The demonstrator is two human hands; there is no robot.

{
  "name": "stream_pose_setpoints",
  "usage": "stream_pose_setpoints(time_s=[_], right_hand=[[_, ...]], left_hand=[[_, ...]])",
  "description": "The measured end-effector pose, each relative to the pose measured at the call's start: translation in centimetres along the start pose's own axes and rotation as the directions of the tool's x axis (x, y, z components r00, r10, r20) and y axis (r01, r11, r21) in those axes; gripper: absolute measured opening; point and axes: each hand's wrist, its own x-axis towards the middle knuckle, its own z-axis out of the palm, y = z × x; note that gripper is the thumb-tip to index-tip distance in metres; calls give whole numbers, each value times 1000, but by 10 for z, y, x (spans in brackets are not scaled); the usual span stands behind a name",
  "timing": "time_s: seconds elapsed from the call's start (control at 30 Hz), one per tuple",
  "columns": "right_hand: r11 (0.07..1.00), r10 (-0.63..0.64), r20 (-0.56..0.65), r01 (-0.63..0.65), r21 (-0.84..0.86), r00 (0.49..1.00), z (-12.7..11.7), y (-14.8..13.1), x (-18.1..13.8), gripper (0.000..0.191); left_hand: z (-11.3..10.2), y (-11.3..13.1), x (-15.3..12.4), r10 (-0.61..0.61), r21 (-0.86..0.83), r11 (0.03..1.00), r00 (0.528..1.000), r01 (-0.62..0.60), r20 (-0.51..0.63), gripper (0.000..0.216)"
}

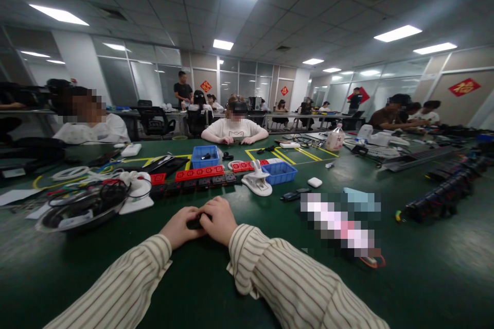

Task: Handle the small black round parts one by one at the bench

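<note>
Your left hand (181, 227) and right hand (218, 220) close together on a dark part (195, 223) near the tabletop's (424, 277) near edge, apparently working it; steady it next.

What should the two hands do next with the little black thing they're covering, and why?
Probably ease the left hand and right hand apart a little to bare the small black object. Both close over it on the green table, so nearly all of it is hidden.

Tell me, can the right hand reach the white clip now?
Probably yes: only bare table lies between the right hand and the white clip, though it and the left hand hold a dark object.
</note>
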Motion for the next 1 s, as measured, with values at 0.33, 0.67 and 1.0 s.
stream_pose_setpoints(time_s=[0.33, 0.67, 1.0], right_hand=[[996, -84, -33, 84, 0, 996, -5, -8, -5, 18], [993, 97, -27, -99, -66, 995, 2, -4, -2, 21], [994, -105, 65, 103, 24, 992, 1, -3, 0, 10]], left_hand=[[3, -3, -1, 16, -19, 1000, 1000, -16, 8, 44], [6, 3, 0, -73, 45, 996, 997, 74, -27, 33], [2, 1, 0, -22, -41, 999, 1000, 22, -8, 16]])
